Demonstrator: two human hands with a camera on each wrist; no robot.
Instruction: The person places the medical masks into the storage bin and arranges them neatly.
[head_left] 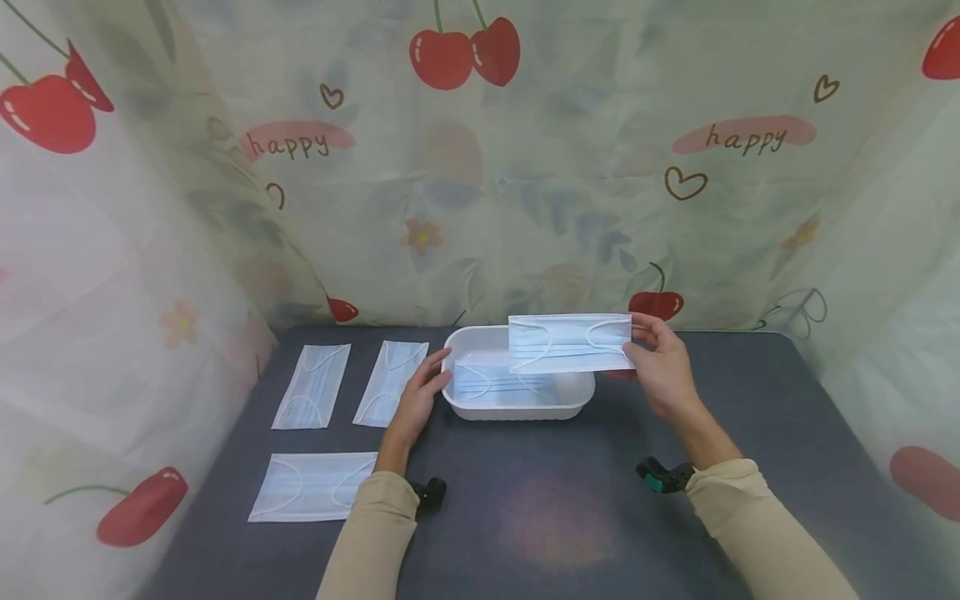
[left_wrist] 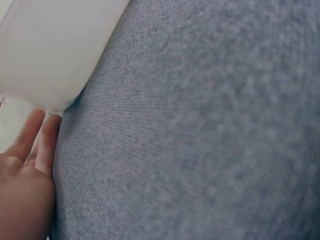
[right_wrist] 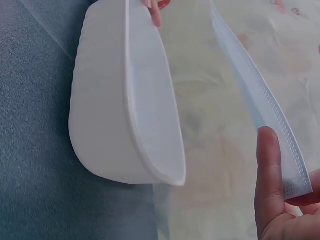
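My right hand (head_left: 663, 371) pinches the right end of a pale blue face mask (head_left: 570, 343) between thumb and fingers. The mask is spread flat above the right part of a white plastic tub (head_left: 517, 413), its ear loops showing. Inside the tub lies another blue face mask (head_left: 480, 385), partly covered by the held one in the head view. At the tub's left end, my left hand (head_left: 416, 400) touches the wall near the rim with extended fingers (left_wrist: 47, 145). From the right wrist, the held mask (right_wrist: 265, 100) appears nearly edge-on, beside the tub (right_wrist: 102, 95).
Left of the tub, two face masks lie lengthwise on the dark grey table (head_left: 555, 500), a left one (head_left: 311, 387) and a right one (head_left: 382, 387). A third mask (head_left: 311, 487) lies crosswise nearer, partly behind the left forearm. A printed curtain (head_left: 487, 208) hangs around the table.
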